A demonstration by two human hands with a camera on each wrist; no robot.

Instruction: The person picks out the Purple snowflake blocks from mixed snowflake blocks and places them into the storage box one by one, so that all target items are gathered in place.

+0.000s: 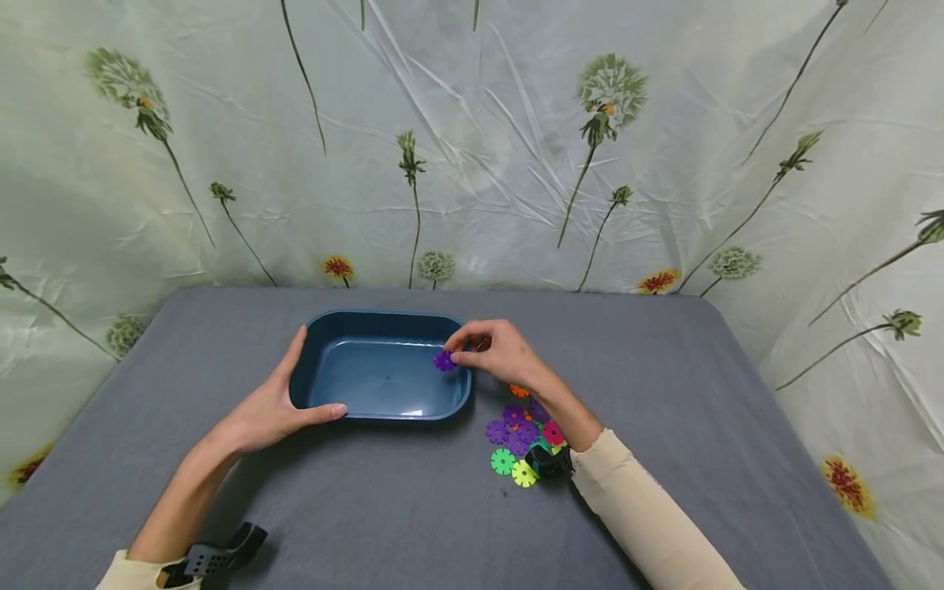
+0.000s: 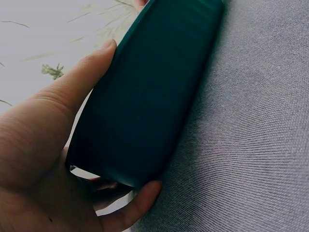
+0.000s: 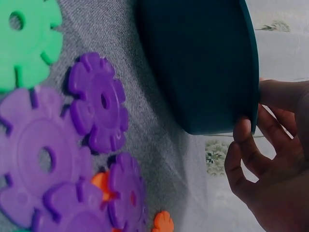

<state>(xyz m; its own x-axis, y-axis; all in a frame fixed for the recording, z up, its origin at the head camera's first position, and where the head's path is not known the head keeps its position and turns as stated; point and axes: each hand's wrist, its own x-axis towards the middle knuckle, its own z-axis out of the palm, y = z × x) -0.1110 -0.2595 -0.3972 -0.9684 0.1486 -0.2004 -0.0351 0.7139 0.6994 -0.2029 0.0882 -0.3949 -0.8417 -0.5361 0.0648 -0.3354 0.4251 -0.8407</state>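
Observation:
A dark blue plastic basin (image 1: 369,414) stands on the grey cloth. My left hand (image 1: 269,410) grips its left end, the thumb along the near rim in the head view; in the left wrist view the fingers (image 2: 133,208) wrap round the basin's corner. Over the right end of the basin, my right hand (image 1: 497,352) pinches a purple notched plastic disc (image 1: 444,360) between thumb and fingertips, inside the rim. The right wrist view shows that hand at the basin wall (image 3: 203,63), with the disc hidden behind it.
Right of the basin lies a loose pile of notched discs, several purple (image 1: 497,432), with green (image 1: 503,461), yellow (image 1: 524,473), pink (image 1: 552,433) and orange ones (image 1: 519,391), partly under the right forearm. A flowered curtain (image 1: 501,164) hangs behind the table.

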